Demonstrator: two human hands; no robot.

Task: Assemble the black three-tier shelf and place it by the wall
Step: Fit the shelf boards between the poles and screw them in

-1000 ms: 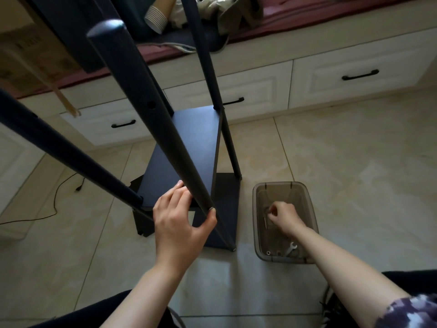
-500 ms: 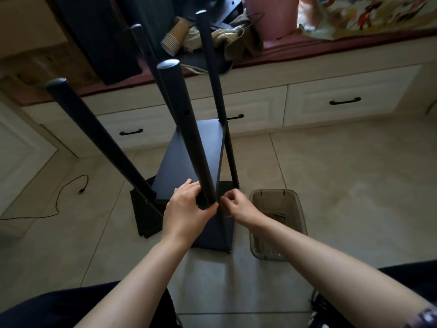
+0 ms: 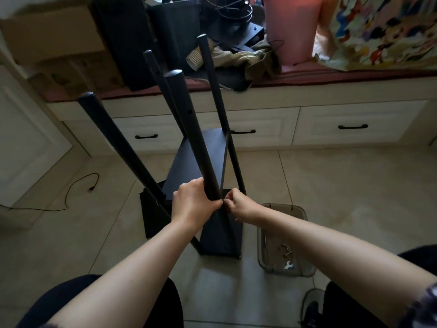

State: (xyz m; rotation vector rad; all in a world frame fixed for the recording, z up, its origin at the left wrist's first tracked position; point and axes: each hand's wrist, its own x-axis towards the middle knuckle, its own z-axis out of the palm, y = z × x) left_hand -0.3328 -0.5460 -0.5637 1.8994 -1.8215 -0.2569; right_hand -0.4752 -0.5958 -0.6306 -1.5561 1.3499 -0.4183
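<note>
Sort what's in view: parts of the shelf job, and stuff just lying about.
Job: black shelf frame; near post, gripped by left hand; right hand, pinching at the post's base; clear hardware bin; wrench.

Lying about: paper cup; pink container; floor cable.

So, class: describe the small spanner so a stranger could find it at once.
Start at the black shelf frame standing on the tiled floor, then look to its right at the clear plastic bin. In the bin's near end lies the spanner: flat, pale and silvery, unlike the darker small screws just beyond it.
</note>
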